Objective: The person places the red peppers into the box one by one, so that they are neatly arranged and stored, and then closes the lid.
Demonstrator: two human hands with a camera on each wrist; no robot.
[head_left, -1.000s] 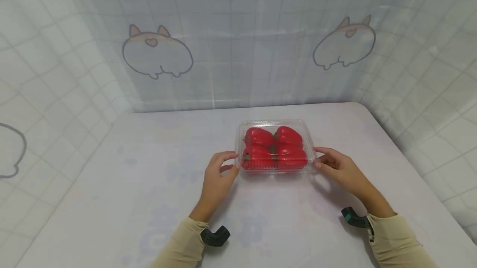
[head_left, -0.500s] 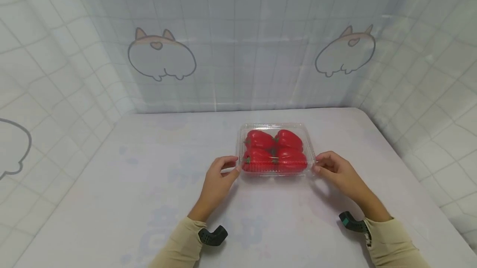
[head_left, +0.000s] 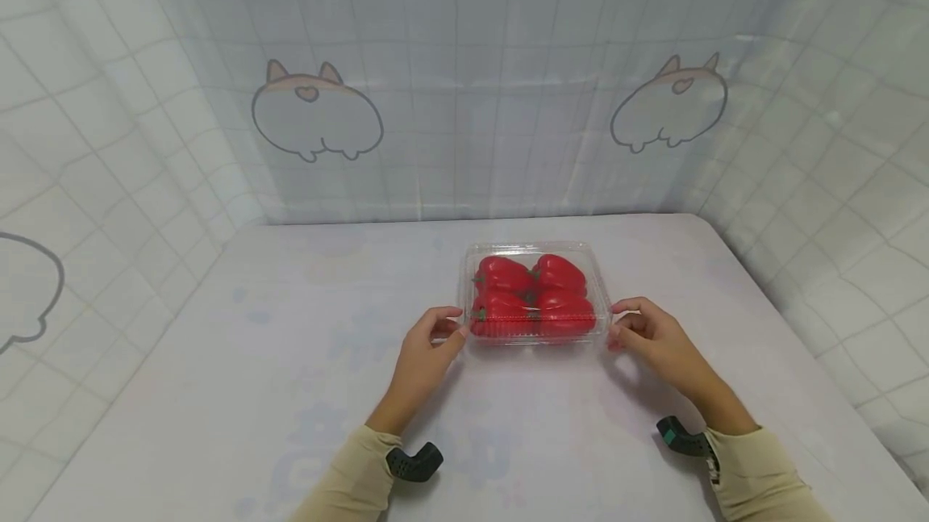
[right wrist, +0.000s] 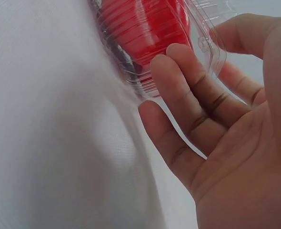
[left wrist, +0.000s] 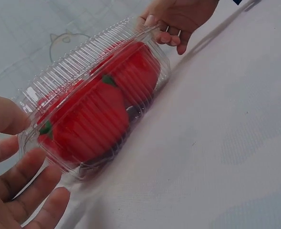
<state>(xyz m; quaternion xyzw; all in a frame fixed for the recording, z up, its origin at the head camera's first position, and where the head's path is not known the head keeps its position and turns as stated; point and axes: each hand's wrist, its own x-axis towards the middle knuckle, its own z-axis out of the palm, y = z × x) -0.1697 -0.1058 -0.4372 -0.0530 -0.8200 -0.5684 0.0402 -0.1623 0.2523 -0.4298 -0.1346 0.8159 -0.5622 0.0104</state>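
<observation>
A clear plastic clamshell box with its lid down sits toward the back of the table, right of centre. Several shiny red bell peppers with green stems lie inside it. My left hand pinches the rim at the near left corner between thumb and index finger; its other fingers spread beside the ribbed wall in the left wrist view. At the near right corner my right hand holds the rim the same way. Its remaining fingers are half bent beside the box's lower wall.
The table has a pale cloth with faint blue prints. Behind it hangs a white grid-patterned curtain with dog drawings, and similar sheets close off both sides. Dark wrist devices stick out from both beige sleeves.
The box and both hands sit slightly lower in the head view, along with the whole background. Both hands stay at the same corners and the lid stays down.
</observation>
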